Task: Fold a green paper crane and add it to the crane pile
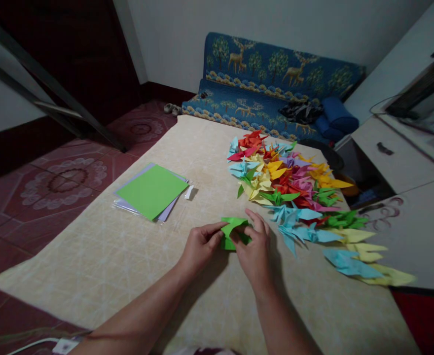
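Note:
A partly folded piece of green origami paper point(229, 242) is held just above the table between my two hands. My left hand point(202, 241) pinches its left edge between thumb and fingers. On the other side, my right hand point(253, 242) grips the paper, its thumb and fingers at a raised flap. Part of the paper is hidden behind the right fingers. To the left lies a stack of square paper sheets point(152, 190), green on top and lilac beneath, on clear plastic wrapping. Folded paper cranes point(276, 172) in many colours crowd the right side of the table.
A cream patterned cloth covers the table point(128, 281). Beyond its far edge stands a blue sofa point(239, 106) with deer patterns. A small white scrap point(189, 192) lies beside the stack. A cabinet point(402, 162) stands at the right, and a ladder point(54, 93) leans at the left.

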The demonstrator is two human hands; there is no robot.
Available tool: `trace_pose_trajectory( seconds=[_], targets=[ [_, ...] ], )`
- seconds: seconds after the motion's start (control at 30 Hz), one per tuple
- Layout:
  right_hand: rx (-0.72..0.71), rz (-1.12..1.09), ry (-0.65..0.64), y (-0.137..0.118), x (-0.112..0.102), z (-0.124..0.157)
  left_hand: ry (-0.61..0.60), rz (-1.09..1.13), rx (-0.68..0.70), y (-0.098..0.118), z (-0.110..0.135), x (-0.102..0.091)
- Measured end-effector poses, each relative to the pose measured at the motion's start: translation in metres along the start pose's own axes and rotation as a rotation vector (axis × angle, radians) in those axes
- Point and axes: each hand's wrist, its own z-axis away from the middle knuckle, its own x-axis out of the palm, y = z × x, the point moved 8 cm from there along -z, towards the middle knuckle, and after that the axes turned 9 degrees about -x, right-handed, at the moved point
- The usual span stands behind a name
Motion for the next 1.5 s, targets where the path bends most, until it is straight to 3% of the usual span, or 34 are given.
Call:
trace_pose_trajectory(
  seconds=[0.5,0.67,0.93,1.13,1.33,1.5],
  targets=[
    [0.026,-0.052,-0.018,0.0,0.008,0.002,-0.088,0.115,-0.081,-0.01,0.0,0.006],
    [0.017,-0.048,-0.023,-0.01,0.009,0.002,-0.095,0.158,-0.046,-0.005,-0.001,0.007],
    [-0.001,-0.065,-0.033,-0.009,0.014,0.003,-0.166,0.247,-0.109,-0.004,0.002,0.01],
    [-0.004,-0.056,-0.006,-0.011,0.016,0.005,-0.087,0.215,-0.08,-0.006,-0.001,0.006],
    [0.046,-0.027,-0.004,-0.012,0.015,0.003,-0.048,0.28,-0.106,-0.007,-0.001,0.005],
    [0.006,-0.014,0.023,-0.02,0.013,0.001,-0.048,0.263,-0.106,-0.004,0.001,0.006]
  ],
)
